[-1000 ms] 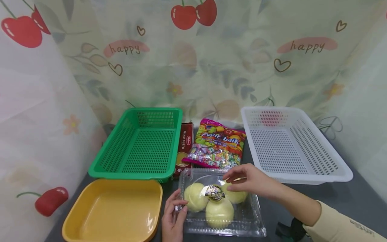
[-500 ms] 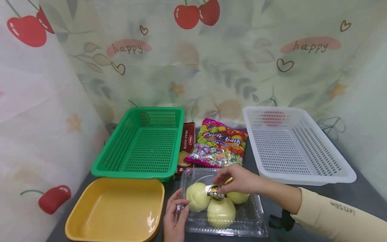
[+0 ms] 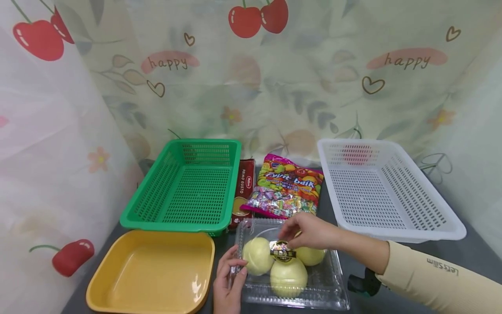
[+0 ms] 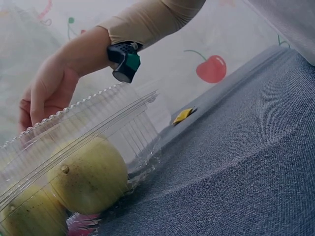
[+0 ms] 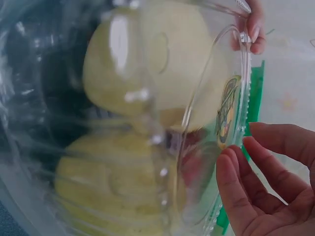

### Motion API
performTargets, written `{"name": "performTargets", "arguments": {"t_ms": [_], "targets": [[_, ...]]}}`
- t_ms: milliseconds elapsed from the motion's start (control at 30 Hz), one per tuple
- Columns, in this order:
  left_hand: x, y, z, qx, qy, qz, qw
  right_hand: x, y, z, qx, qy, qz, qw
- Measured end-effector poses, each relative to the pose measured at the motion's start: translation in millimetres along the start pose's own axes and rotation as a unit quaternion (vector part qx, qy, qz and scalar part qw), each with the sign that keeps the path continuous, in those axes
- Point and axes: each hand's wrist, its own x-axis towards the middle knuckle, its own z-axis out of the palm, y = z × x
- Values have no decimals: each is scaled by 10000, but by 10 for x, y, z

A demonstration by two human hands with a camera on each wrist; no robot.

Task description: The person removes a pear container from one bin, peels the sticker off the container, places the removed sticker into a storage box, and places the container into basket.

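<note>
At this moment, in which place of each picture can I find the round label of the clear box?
Head: the round label is low, slightly right of centre, on top of the clear box, by the fingertips of the right hand.
Left wrist: the label cannot be seen.
Right wrist: right of centre, at a steep angle, just above the fingertips.
Shared landmark: the pale round fruits inside the box.

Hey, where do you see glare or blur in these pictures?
In the head view, white glints inside the yellow plastic basin; in the right wrist view, glare on the clear plastic box, with the pale yellow fruits soft behind it; in the left wrist view, the fruits look sharper, their dark specks showing.
</note>
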Motion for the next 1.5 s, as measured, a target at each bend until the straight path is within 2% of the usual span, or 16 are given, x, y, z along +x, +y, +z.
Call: {"name": "performTargets", "arguments": {"t_ms": [333,567,867,1133,1300,1500], "targets": [[-9,21,-1,-28,2,-97,9999,33,32,-37,-109,-146,60,9998],[-4,14,4,-49,-13,-122,9999,84,26,-42,-399,-139,165,9990],[-1,37,5,-133,-20,-279,9995,98,39,-40,-238,-200,371,9988],[2,38,2,-121,-36,-277,9995,110,79,-62,-71,-429,257,9987],[-3,35,-2,-95,-30,-235,9997,99,130,-80,105,-601,32,9981],[-3,38,1,-104,-41,-222,9997,102,154,-84,15,-659,-150,9977]]}}
